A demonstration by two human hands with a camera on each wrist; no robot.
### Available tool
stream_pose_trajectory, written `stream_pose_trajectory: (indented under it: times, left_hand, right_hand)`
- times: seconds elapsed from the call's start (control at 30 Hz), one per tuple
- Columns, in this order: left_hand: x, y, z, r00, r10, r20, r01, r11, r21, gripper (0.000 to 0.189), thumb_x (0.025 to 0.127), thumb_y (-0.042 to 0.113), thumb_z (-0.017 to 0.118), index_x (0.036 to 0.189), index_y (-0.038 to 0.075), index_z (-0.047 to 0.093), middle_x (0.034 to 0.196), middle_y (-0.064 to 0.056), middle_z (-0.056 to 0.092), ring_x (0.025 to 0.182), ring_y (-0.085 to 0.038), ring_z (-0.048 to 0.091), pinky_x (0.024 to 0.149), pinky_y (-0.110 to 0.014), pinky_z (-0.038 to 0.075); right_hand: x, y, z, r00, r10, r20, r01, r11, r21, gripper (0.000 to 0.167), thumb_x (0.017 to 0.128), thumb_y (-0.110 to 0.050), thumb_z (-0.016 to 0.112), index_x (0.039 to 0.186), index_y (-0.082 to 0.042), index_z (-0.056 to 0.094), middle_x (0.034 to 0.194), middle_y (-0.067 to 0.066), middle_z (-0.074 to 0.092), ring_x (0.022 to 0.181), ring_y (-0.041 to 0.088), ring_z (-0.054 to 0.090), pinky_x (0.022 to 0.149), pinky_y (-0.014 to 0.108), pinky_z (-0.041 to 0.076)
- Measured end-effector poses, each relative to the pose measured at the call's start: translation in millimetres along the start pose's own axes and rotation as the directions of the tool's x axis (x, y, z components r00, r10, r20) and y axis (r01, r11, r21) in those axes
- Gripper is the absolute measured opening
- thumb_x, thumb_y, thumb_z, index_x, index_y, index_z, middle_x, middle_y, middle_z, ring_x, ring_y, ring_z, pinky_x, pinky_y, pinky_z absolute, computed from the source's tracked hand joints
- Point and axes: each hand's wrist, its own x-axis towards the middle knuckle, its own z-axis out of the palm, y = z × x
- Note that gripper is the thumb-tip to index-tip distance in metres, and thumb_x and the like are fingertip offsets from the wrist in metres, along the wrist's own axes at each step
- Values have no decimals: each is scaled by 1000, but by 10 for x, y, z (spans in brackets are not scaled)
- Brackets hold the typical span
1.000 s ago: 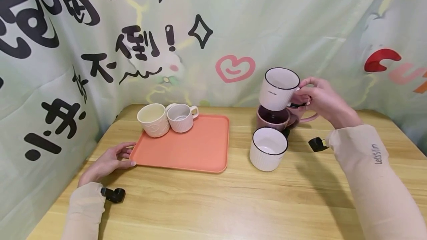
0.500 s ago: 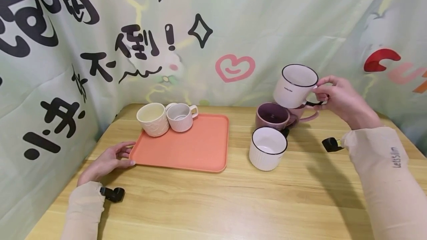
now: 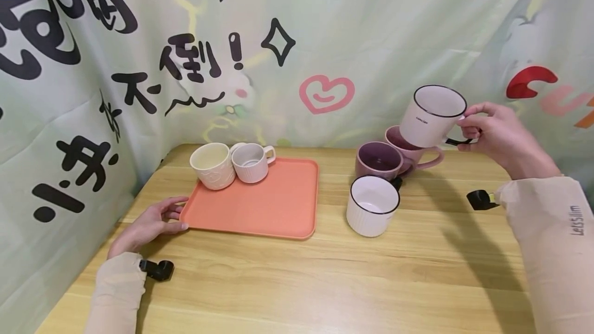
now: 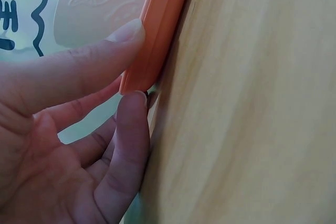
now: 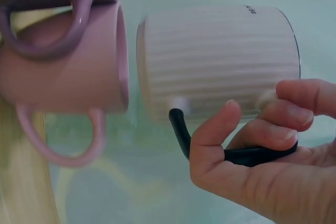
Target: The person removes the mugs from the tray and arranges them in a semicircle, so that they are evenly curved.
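My right hand [image 3: 494, 130] grips the black handle of a white, black-rimmed mug [image 3: 433, 117]. The mug is raised behind and above the table, slightly tilted. In the right wrist view its ribbed side [image 5: 215, 61] faces the camera, with fingers curled round the handle. Just below it stands a pink mug [image 3: 394, 135], partly hidden, beside a purple mug [image 3: 378, 161]. Another white, black-rimmed mug [image 3: 371, 213] stands in front. On the left, my left hand [image 3: 150, 226] holds the near left corner of an orange tray [image 3: 278, 215], thumb and fingertips at its rim.
A cream mug [image 3: 213, 169] and a small pale grey mug [image 3: 250, 164] stand side by side at the tray's back left. The wooden table [image 3: 287, 282] ends at a printed fabric backdrop [image 3: 394, 24] behind and on the left.
My right hand has carried the white mug to the right and slightly up, from over the purple mug to over the pink one. The left hand and tray have stayed put.
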Motion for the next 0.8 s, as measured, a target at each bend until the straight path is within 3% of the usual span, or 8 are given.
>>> stream_pose_trajectory:
  times: [0.2, 0.47, 0.8]
  left_hand:
    - [-5, 12, -3, 1000, -9, -3, 9, 1000, 12, 76, 90, 9, 78, 147, -14, 36, 122, -24, 61, 106, -29, 59, 81, -22, 49]
    - [-3, 9, 10, 1000, -2, -5, 2, 1000, 16, 74, 90, 9, 78, 147, -15, 37, 122, -23, 62, 105, -29, 60, 81, -22, 49]
    - [-3, 7, 9, 1000, -12, -3, 12, 1000, 8, 75, 89, 10, 78, 146, -15, 37, 122, -24, 62, 106, -29, 60, 81, -22, 49]
  right_hand:
    - [-44, 26, -136, 1000, -2, -19, 2, 1000, 18, 13, 102, -1, 55, 96, -11, 51, 70, 3, 39, 62, 18, 33, 59, 33, 51]
    - [-125, 131, -293, 997, -33, -69, 34, 999, 15, 16, 99, -6, 65, 105, -8, 50, 74, 3, 47, 68, 15, 44, 60, 31, 54]
    - [-208, 208, -425, 985, -45, -168, 57, 996, 69, 12, 94, -8, 72, 100, -12, 62, 75, 1, 60, 69, 14, 51, 57, 31, 52]
